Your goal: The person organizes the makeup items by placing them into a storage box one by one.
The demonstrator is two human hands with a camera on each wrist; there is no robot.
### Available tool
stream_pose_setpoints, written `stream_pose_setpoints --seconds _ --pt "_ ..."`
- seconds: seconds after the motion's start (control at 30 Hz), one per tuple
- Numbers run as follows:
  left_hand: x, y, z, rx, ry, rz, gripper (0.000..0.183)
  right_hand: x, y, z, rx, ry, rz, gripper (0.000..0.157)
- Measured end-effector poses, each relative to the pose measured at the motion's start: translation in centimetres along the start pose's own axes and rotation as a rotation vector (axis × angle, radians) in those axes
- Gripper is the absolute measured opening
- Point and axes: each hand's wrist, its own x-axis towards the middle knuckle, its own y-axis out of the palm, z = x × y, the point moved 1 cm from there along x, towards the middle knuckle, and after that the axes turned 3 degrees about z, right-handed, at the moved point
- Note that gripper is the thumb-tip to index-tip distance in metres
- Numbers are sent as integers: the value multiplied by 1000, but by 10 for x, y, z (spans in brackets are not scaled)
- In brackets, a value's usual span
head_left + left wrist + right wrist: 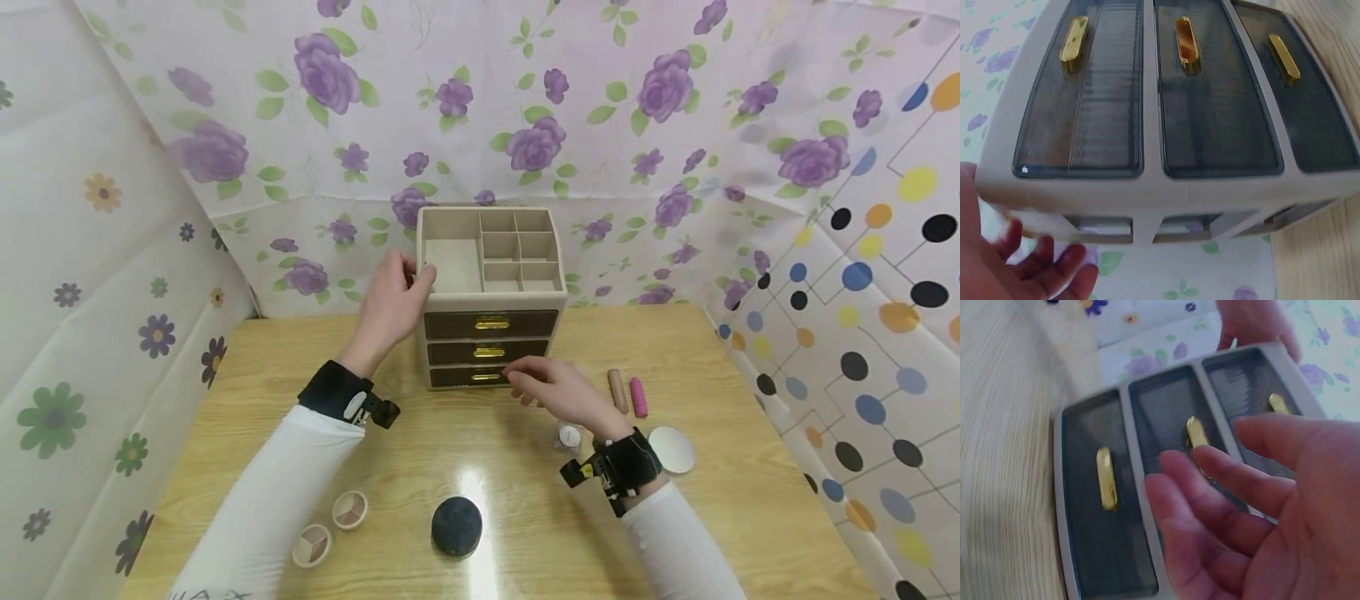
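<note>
A cream drawer organizer [491,297] stands on the table, its three dark drawers with gold handles all closed and its divided top tray bare. My left hand [393,300] holds its upper left edge, thumb over the rim and fingers down the outer side. In the left wrist view those fingers [1041,265] curl loosely beside the slotted side wall. My right hand [558,387] hovers at the right of the bottom drawer [453,379], with nothing in it. From the right wrist, its bent, relaxed fingers [1179,506] overlap the drawer fronts.
Right of the organizer lie a brown tube [617,390], a pink tube [638,397], a small clear-cased jar [568,437] and a white round disc [672,450]. Nearer me are a black round compact [457,527] and two eyeshadow pans [349,510]. Patterned cloth [480,100] encloses the table.
</note>
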Motion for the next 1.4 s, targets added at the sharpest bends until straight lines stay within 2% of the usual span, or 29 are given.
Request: stream_pose_setpoints --seconds 0.13,0.27,0.37,0.57,0.7,0.83,1.1,1.4 --pt "0 -2 2 29 19 -15 41 5 4 11 219 23 -44 46" --pt "2 -1 7 -47 31 50 40 14 8 23 432 5 -98 47" --pt "4 -1 9 -77 29 110 39 21 11 31 512 -14 -142 50" --pt "8 -9 4 -48 -19 238 41 31 21 44 628 1 -233 53" --pt "10 -15 -2 -34 -51 306 41 37 25 47 684 7 -291 54" --pt "8 -15 -2 -37 -69 326 44 40 29 46 708 12 -326 55" --pt "6 -8 3 -58 -19 256 43 43 33 42 722 34 -357 55" --pt "5 -8 4 14 -14 216 46 47 35 43 713 39 -375 51"
